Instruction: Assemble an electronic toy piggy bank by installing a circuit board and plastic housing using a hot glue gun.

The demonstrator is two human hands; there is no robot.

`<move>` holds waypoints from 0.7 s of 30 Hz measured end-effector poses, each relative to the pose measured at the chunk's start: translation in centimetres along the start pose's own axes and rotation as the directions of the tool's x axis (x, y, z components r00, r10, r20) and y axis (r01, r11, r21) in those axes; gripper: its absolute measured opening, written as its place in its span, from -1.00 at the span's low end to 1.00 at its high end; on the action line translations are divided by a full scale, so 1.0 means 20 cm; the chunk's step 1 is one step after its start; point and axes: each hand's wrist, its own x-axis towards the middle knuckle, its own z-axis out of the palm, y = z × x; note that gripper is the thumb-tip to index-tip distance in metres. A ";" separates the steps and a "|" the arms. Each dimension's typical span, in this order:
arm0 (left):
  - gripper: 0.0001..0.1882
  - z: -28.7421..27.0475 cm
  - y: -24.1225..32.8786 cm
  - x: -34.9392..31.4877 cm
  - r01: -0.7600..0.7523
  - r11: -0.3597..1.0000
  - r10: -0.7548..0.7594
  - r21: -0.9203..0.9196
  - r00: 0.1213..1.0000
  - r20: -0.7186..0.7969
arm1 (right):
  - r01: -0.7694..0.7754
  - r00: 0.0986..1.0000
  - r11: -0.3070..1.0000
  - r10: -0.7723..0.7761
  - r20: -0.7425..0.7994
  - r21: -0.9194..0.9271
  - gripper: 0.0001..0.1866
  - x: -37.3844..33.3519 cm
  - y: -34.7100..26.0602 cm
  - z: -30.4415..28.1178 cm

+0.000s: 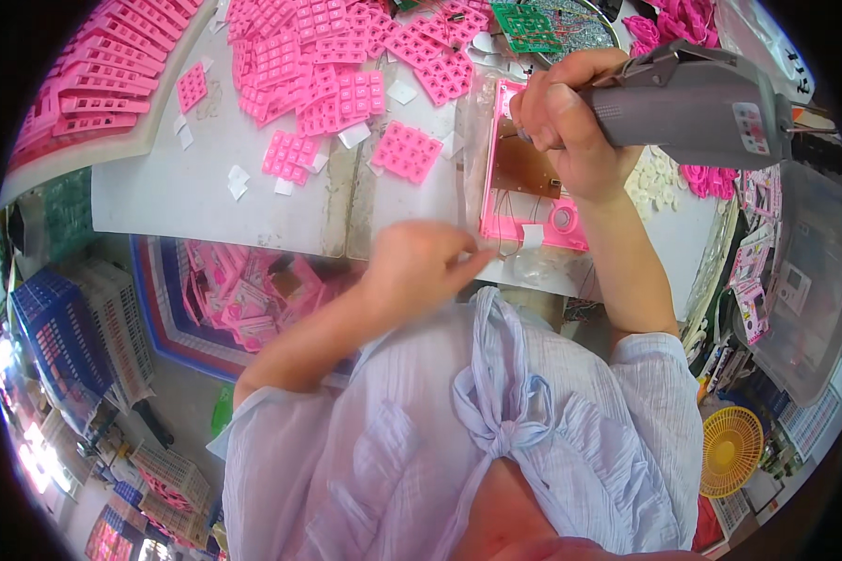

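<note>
Head camera shows me the right hand wrapped around a grey, rounded plastic power tool, over an open pink plastic casing on the pale worktop. A flat brown circuit board sits inside the casing. I see the left hand blurred near its lower left corner; I cannot tell whether it pinches anything.

Layout of the table.
I find keypads left of the casing, a board inside it, and a tub holding parts before the table.
</note>
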 end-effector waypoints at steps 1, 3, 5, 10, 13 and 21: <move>-0.73 0.03 0.02 -0.03 0.049 0.997 -0.047 -0.065 0.999 0.028 | 0.013 1.000 0.999 -0.012 0.014 -0.046 -0.90 0.00 0.00 0.01; -0.73 0.05 0.06 -0.05 0.179 0.979 -0.169 -0.098 0.981 0.100 | 0.042 0.998 0.989 -0.036 0.044 -0.140 -0.93 0.02 0.00 0.03; -0.74 0.07 0.07 -0.05 0.276 0.948 -0.250 -0.161 0.954 0.164 | 0.034 0.999 0.983 -0.028 0.035 -0.181 -0.92 0.00 0.01 0.04; -0.74 0.11 0.06 -0.02 0.329 0.916 -0.280 -0.228 0.934 0.220 | -0.066 0.994 0.994 0.072 0.076 -0.086 -0.88 0.02 0.02 0.00; -0.78 0.08 0.06 -0.03 0.362 0.883 -0.265 -0.299 0.910 0.319 | -0.145 0.978 0.989 0.139 0.157 0.032 -0.71 0.04 -0.01 -0.12; -0.82 -0.28 -0.03 0.16 0.126 0.954 0.000 0.273 0.908 -0.419 | -0.045 0.960 0.499 0.262 0.101 -0.865 -0.58 -0.20 -0.37 -0.11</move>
